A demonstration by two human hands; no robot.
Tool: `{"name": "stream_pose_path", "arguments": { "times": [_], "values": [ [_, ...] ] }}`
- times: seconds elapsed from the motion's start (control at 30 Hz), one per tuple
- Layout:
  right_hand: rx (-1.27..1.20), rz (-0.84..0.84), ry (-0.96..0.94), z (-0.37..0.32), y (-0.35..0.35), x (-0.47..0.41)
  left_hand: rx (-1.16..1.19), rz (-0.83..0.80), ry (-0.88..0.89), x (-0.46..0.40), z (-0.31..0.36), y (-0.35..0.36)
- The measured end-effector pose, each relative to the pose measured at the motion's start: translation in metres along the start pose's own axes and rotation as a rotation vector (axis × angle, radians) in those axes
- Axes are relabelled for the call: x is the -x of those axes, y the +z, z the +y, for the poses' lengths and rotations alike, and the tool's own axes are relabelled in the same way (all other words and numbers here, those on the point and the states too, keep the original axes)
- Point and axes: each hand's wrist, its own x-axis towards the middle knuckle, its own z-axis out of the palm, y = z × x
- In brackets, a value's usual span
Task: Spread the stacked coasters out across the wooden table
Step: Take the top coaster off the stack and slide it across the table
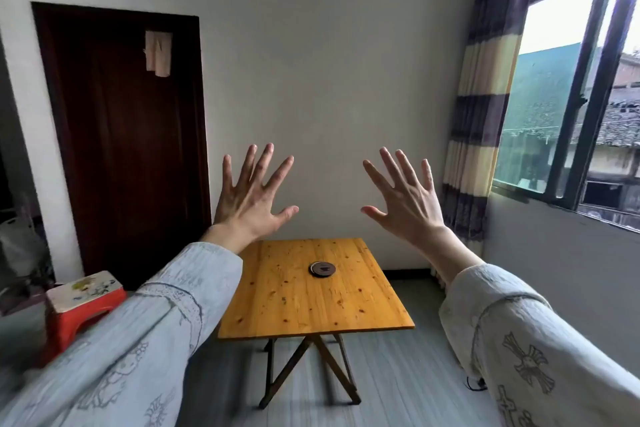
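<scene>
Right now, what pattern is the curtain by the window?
Broad horizontal stripes, cream alternating with dark purple, on the curtain; head view.

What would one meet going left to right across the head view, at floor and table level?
Red stool → wooden table with the coaster stack on it → striped curtain → window.

Red stool (pixel 81 308) beside dark door (pixel 128 135); striped curtain (pixel 485 107) by window (pixel 585 87).

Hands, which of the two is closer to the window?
The right hand, raised open with fingers spread on the side of the striped curtain and window. The left hand, equally open, is up on the dark door side.
</scene>
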Motion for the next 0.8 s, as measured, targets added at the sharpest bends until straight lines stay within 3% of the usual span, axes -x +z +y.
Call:
{"name": "stream_pose_path", "arguments": {
  "times": [0.43,0.8],
  "values": [
    [-0.064,-0.003,-0.061,-0.023,0.083,-0.028,0.081,-0.056,0.088,-0.013,-0.016,0.083],
    [-0.166,-0.050,-0.036,0.033,0.214,-0.085,0.253,-0.090,-0.001,-0.106,0.018,0.205]
  ]
}}
